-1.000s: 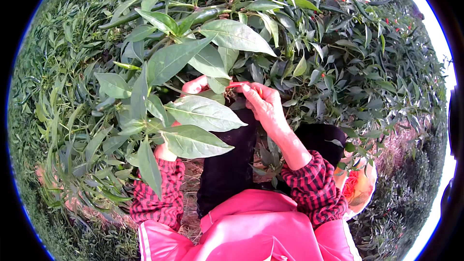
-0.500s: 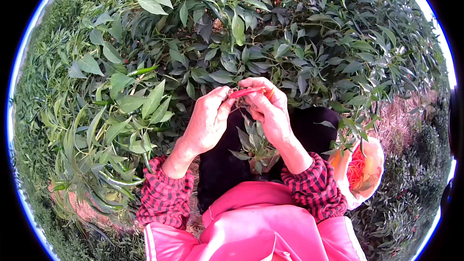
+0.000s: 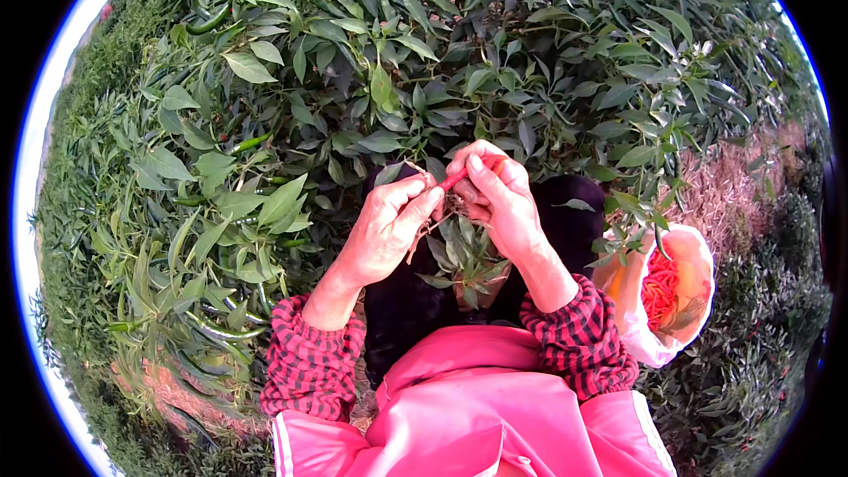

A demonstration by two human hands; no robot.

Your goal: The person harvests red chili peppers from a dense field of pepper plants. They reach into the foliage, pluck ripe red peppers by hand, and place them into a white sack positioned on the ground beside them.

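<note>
A slim red chili pepper [image 3: 453,179] spans the gap between my two hands, above my lap. My right hand [image 3: 505,212] is closed on it, thumb and fingers pinching its right part. At its other end, the fingertips of my left hand [image 3: 387,223] are pinched together. Thin brown, dry stalk-like bits [image 3: 415,246] hang beside the left fingertips. Just under the hands, a leafy pepper sprig [image 3: 468,256] rises between my dark trouser legs.
Right of my right forearm stands a pale open bag [image 3: 692,331] holding many red chilies [image 3: 659,290]. Dense pepper plants [image 3: 380,93] fill the front and left, with green chilies [image 3: 252,143] among the leaves. Dry straw-covered ground [image 3: 724,185] shows at right.
The chili has shifted slightly down and tilted, with more of it now inside my right hand. My left fingers have lowered a little, and brown stalk bits now show below them.
</note>
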